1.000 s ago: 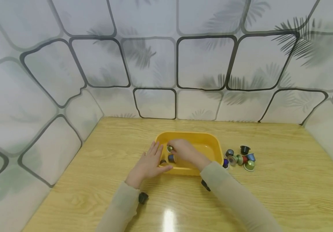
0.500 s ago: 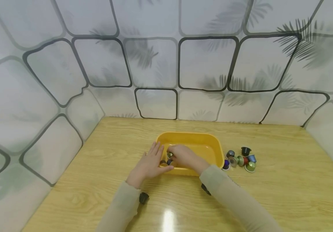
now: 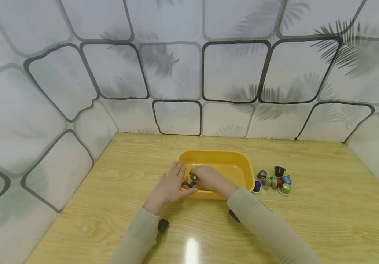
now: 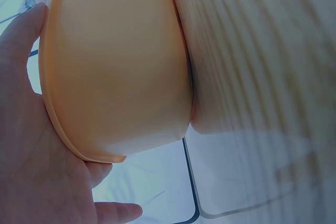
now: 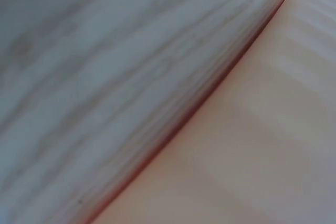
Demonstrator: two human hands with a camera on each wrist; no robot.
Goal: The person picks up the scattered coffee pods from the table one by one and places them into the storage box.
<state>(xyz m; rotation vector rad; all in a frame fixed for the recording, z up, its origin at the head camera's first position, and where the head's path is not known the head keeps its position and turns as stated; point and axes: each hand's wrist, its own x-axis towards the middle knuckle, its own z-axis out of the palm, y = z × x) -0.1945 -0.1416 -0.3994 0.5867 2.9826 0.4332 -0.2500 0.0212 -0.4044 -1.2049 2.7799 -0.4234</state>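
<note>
A yellow tray (image 3: 229, 156) stands on the table. My left hand (image 3: 168, 187) rests with straight fingers along its left rim; in the left wrist view the palm touches the tray's outer wall (image 4: 115, 77). Inside the tray's left end, my right hand (image 3: 209, 179) pinches a greenish-gold coffee capsule (image 3: 194, 177), partly covered by the fingers. Near my left thumb, a dark capsule with a brown side (image 3: 185, 185) and a dark blue capsule (image 3: 192, 185) sit in the front-left corner. The right wrist view shows only the tray's outside (image 5: 262, 129) and the tabletop.
Several coloured capsules lie heaped right of the tray, among them a green one (image 3: 284, 189), a black one (image 3: 279, 171) and a purple-blue one (image 3: 257, 187). Another black capsule (image 3: 163, 225) lies by the left sleeve, and a dark one (image 3: 234, 215) by the right sleeve. Patterned walls enclose the table.
The dark blue capsule has shifted towards the tray's front-left corner, beside the brown one. My right hand has lowered slightly with the greenish-gold capsule. The left hand stays put.
</note>
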